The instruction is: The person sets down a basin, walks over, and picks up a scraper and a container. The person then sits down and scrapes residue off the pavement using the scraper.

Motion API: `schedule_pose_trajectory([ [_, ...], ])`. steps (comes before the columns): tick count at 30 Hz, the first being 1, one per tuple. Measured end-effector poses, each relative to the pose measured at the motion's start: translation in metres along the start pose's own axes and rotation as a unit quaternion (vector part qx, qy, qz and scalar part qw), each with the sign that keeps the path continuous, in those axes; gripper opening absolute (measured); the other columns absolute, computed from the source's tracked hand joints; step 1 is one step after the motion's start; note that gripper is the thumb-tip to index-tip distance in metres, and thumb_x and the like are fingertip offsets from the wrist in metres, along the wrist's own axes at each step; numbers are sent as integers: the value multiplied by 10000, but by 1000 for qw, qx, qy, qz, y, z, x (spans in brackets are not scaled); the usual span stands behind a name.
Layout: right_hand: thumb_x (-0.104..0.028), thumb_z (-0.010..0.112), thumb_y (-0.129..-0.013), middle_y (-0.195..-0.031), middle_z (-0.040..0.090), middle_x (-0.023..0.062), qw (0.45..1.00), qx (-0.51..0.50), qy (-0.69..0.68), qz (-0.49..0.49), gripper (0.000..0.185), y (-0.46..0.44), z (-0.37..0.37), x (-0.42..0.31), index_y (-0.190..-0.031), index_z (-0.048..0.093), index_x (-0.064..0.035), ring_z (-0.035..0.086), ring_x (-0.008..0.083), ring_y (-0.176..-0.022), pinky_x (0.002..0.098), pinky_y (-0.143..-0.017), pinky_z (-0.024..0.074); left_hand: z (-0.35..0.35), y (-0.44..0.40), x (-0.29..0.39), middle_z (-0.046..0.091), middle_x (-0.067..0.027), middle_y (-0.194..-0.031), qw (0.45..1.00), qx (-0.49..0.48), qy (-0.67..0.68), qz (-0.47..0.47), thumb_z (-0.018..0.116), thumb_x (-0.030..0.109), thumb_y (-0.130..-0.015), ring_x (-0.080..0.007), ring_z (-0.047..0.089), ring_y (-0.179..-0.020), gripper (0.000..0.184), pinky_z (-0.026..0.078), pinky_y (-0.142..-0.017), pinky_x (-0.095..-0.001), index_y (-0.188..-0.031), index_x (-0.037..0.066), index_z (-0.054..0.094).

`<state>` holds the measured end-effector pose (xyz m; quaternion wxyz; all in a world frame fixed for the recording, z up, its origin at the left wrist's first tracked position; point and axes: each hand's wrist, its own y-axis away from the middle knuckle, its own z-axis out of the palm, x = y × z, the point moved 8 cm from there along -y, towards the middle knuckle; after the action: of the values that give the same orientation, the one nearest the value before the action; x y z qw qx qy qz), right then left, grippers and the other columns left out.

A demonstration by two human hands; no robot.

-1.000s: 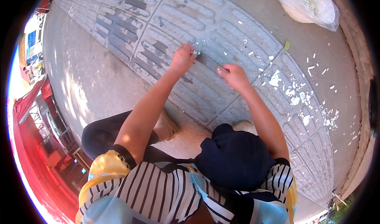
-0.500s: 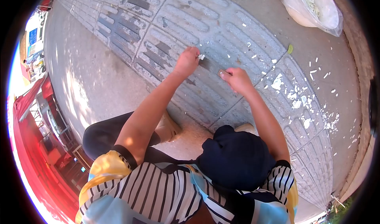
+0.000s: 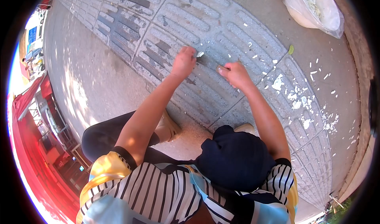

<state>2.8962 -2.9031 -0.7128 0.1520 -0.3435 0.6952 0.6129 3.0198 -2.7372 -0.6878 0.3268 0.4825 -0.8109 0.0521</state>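
Observation:
My left hand (image 3: 184, 61) is closed with its fingers pressed together above the ribbed paving. Beside its fingertips is a small white piece (image 3: 200, 54); what those fingers grip is too small to tell. To the right, my right hand (image 3: 237, 76) is wrapped round the brown handle of a thin tool (image 3: 222, 68). A dark, narrow strip runs from that handle toward my left fingertips, but its outline blends with the grey paving. The two hands are apart.
White flakes (image 3: 297, 104) lie scattered over the paving at the right. A plastic-lined tub (image 3: 297, 11) with pale pieces inside stands at the upper right, near a curb. A dark cap (image 3: 237, 158) is below my hands. Red fabric (image 3: 29, 156) hangs at the left.
Both hands have moved slightly left since half a second ago, and the left fingers have drawn back a little from the white piece. The tub appears farther right and lower than one second ago.

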Motion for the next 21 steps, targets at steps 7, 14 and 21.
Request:
schedule_pose_trajectory([
  [7,-321,635,-791,-782,649,162,1000,5,-3,-29,317,-1,0,-2,-924,664,-35,629,301,-748,379,-682,469,2,4,8,539,-99,-838,999,-11,38,-3,614,-37,-724,-242,561,-739,264,471,-662,-337,-964,56,551],
  [14,-323,643,-801,-716,629,122,991,66,-30,-115,304,12,-4,-1,-948,642,-57,604,254,-667,374,-612,445,-13,3,10,561,-81,-858,995,8,94,9,578,-55,-745,-190,563,-747,253,469,-666,-293,-977,46,575],
  [21,-249,670,-821,-669,572,13,941,145,-297,-79,259,56,-80,14,-966,641,-36,513,73,-552,252,-478,405,-33,-8,20,584,-54,-842,992,43,113,-21,584,-13,-763,-148,569,-760,242,485,-657,-279,-1000,38,584],
])
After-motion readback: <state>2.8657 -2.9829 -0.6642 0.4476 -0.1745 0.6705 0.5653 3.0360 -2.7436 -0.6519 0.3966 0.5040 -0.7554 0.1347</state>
